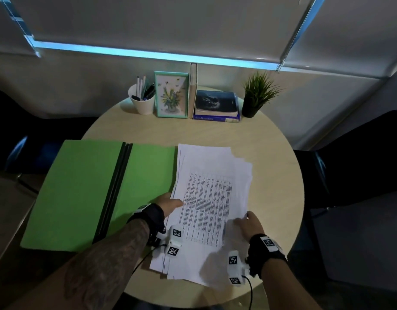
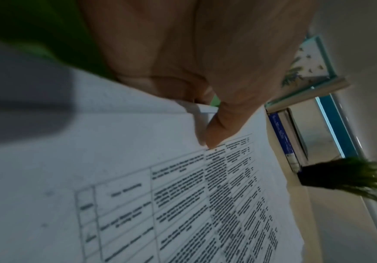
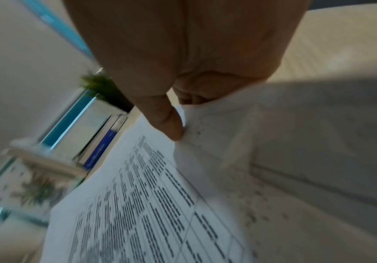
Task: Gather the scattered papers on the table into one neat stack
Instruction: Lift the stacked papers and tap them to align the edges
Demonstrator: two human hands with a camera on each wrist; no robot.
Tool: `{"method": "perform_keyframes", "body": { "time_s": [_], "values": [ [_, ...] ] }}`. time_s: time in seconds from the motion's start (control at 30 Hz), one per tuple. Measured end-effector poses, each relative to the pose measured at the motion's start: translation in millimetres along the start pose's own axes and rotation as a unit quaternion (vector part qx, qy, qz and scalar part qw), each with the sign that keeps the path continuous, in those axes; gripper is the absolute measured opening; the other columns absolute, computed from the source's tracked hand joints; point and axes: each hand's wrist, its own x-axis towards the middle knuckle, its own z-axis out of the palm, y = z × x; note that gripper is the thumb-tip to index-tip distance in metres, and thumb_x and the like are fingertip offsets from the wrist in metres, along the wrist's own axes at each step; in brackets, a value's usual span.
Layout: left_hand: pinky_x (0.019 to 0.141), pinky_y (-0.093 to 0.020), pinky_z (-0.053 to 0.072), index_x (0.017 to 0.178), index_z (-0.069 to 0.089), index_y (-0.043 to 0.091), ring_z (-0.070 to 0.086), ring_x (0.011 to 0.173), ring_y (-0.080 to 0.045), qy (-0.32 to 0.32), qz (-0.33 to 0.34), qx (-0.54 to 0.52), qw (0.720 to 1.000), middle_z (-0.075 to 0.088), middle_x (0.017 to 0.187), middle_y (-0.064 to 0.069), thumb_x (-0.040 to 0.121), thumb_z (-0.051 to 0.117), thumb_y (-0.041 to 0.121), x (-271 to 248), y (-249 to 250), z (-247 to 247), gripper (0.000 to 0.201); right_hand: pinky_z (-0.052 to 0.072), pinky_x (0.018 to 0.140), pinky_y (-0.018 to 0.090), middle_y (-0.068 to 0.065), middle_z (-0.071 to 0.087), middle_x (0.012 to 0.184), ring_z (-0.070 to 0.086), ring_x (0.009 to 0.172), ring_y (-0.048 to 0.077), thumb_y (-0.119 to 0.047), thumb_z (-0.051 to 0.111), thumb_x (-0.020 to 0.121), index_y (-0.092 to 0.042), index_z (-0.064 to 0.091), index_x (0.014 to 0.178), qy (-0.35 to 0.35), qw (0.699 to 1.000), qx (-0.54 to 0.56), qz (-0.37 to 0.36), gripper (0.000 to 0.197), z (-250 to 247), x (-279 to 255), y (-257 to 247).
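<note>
A loose pile of white printed papers lies on the round table, its edges uneven, the top sheet carrying a printed table. My left hand pinches the pile's left edge, thumb on top of the papers and the other fingers under it. My right hand pinches the right edge near the front, thumb on the papers and fingers curled beneath. Both hold the same pile from opposite sides.
An open green folder lies left of the papers and overhangs the table's left side. At the back stand a white pen cup, a framed flower picture, books and a small potted plant. Dark chairs flank the table.
</note>
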Motion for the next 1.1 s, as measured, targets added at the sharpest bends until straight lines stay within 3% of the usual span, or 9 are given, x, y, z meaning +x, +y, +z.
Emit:
{"method": "perform_keyframes", "body": {
  "time_s": [0.1,0.2,0.47,0.63,0.73,0.9,0.97,1.03,1.1],
  "values": [
    [0.115,-0.04,0.03,0.149,0.025,0.004,0.033,0.14,-0.032,0.01,0.002,0.006,1.0,0.028,0.156,-0.013,0.092,0.06,0.019,2.4,-4.1,0.5,0.069,0.049,0.081,0.036,0.017,0.062,0.112,0.06,0.097,0.031,-0.016,0.053,0.092,-0.006,0.053,0.112,-0.003,0.999,0.036,-0.01,0.022,1.0,0.5,11.6],
    [0.107,-0.036,0.035,0.144,0.035,0.001,0.042,0.133,-0.033,0.039,0.01,0.017,0.999,0.04,0.149,-0.015,0.094,0.054,0.015,-3.1,-0.7,9.1,0.055,0.044,0.072,0.031,0.014,0.055,0.114,0.055,0.101,0.03,-0.018,0.05,0.094,-0.006,0.044,0.12,-0.033,0.999,0.035,-0.007,0.03,14.3,-10.0,12.7],
    [0.1,-0.034,0.042,0.139,0.043,0.006,0.051,0.122,-0.03,0.021,0.03,0.051,0.998,0.05,0.14,-0.013,0.09,0.057,0.016,-14.4,4.3,16.0,0.052,0.044,0.072,0.031,0.014,0.053,0.114,0.054,0.097,0.029,-0.017,0.048,0.096,-0.007,0.039,0.12,-0.054,0.997,0.043,-0.026,0.028,15.5,-11.4,3.4],
    [0.111,-0.034,0.032,0.147,0.03,0.009,0.038,0.137,-0.03,-0.033,0.02,0.025,0.999,0.039,0.147,-0.002,0.088,0.064,0.024,-17.5,10.9,7.7,0.07,0.053,0.081,0.036,0.017,0.063,0.107,0.062,0.091,0.029,-0.012,0.059,0.085,-0.001,0.053,0.114,-0.037,0.998,-0.022,-0.037,0.032,0.8,2.0,4.1],
    [0.115,-0.042,0.026,0.147,0.031,0.005,0.033,0.14,-0.033,-0.078,-0.014,-0.031,0.996,0.031,0.154,-0.013,0.079,0.07,0.032,-19.6,22.9,4.3,0.083,0.054,0.088,0.049,0.019,0.068,0.104,0.065,0.095,0.035,-0.003,0.061,0.081,-0.003,0.059,0.104,-0.042,0.998,0.003,-0.038,0.023,-3.8,6.3,11.1],
    [0.11,-0.037,0.031,0.143,0.031,-0.006,0.038,0.137,-0.031,-0.045,0.061,-0.073,0.994,0.041,0.147,-0.015,0.088,0.068,0.014,-26.8,56.0,4.9,0.07,0.047,0.073,0.031,0.012,0.064,0.099,0.061,0.085,0.027,0.003,0.057,0.086,-0.01,0.056,0.103,0.042,0.988,0.045,-0.14,0.021,-15.5,-17.5,-7.8],
    [0.105,-0.037,0.037,0.131,0.045,-0.005,0.047,0.129,-0.031,-0.005,0.119,-0.106,0.987,0.053,0.126,-0.012,0.086,0.068,0.006,-37.1,80.7,-0.6,0.052,0.045,0.073,0.029,0.007,0.064,0.096,0.061,0.085,0.024,0.003,0.059,0.087,-0.014,0.056,0.103,0.091,0.97,0.093,-0.206,0.023,-31.7,-28.1,-24.2],
    [0.097,-0.037,0.046,0.101,0.063,0.001,0.062,0.112,-0.031,0.024,0.196,-0.13,0.972,0.066,0.106,-0.014,0.083,0.069,0.003,-48.9,108.4,-5.1,0.019,0.044,0.074,0.029,0.008,0.063,0.096,0.059,0.086,0.021,0.004,0.061,0.087,-0.011,0.056,0.103,0.134,0.946,0.138,-0.262,0.023,-49.6,-34.3,-45.0],
    [0.093,-0.04,0.05,0.083,0.067,0.007,0.066,0.094,-0.027,0.036,0.259,-0.163,0.951,0.068,0.093,-0.013,0.081,0.069,0.001,-63.0,135.4,-7.8,0.007,0.047,0.073,0.029,0.008,0.064,0.099,0.06,0.087,0.02,0.004,0.061,0.086,-0.01,0.058,0.108,0.158,0.921,0.188,-0.302,0.026,-65.8,-38.5,-67.4]
  ]
}}
